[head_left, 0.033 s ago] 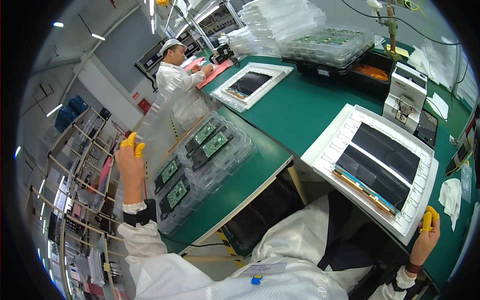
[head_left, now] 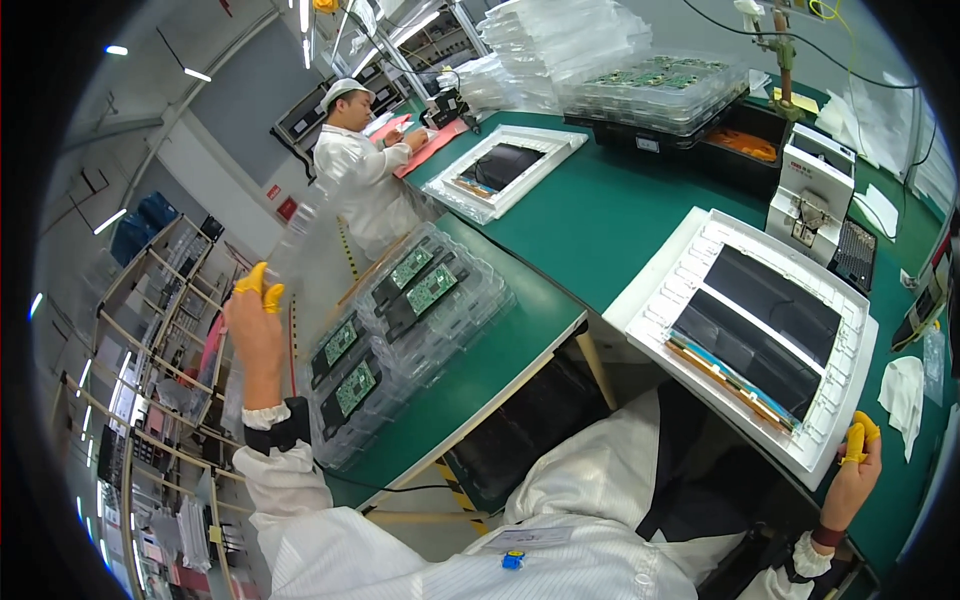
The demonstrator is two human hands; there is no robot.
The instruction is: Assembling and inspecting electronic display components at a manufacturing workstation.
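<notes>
My left hand [head_left: 258, 325], with yellow finger cots on its tips, is raised at the left and pinches a clear plastic tray [head_left: 308, 222]. That tray is thin and smeared by motion. Below and right of it, clear trays [head_left: 465, 325] lie stacked on the table, the top one bearing several black parts with green circuit boards [head_left: 432, 288]. My right hand [head_left: 852, 470], also in yellow cots, rests by the near right corner of a white tray [head_left: 640, 310], its fingers loosely bent and nothing visible in them. Dark display panels [head_left: 772, 300] with a brown and blue strip lie in the white tray.
Farther back sits a second white tray [head_left: 445, 190] with a dark panel. Stacked clear trays of boards [head_left: 650, 85], a black bin [head_left: 770, 165] and a grey-white machine [head_left: 812, 190] stand at the back right. A co-worker [head_left: 360, 170] works at the far left; shelving [head_left: 160, 380] lines the left.
My left hand has shifted slightly left, and the clear tray in it has swung and looks narrower. My right hand stays by the white tray.
</notes>
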